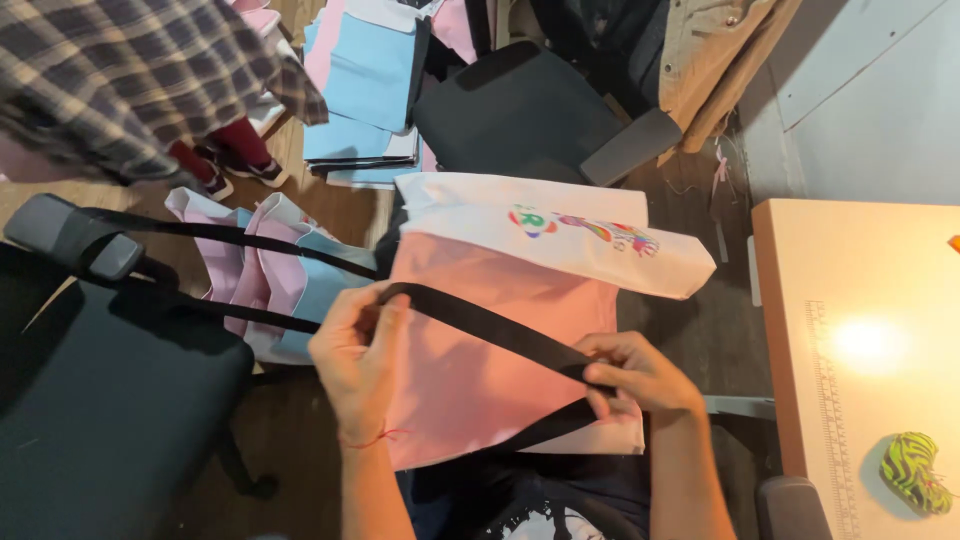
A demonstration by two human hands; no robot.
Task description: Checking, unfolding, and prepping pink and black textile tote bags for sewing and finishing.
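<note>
My left hand and right hand both pinch the black strap over the pink bag. A black chair crowds the left; the table edge hems the right.

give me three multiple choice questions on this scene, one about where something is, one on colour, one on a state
1. Where does the green and yellow striped thing lie?
A. on the pink bag
B. on the table at the right
C. on the black chair

2. What colour is the strap between the hands?
A. black
B. white
C. blue

3. How do the hands hold the strap?
A. only the left hand grips it
B. neither hand touches it
C. both hands pinch it, stretched across the pink bag

Answers:
1 B, it rests on the table near its lower right corner.
2 A, the band is black against the pink cloth.
3 C, the left hand grips one end and the right hand the other, with the strap taut between them.
</note>
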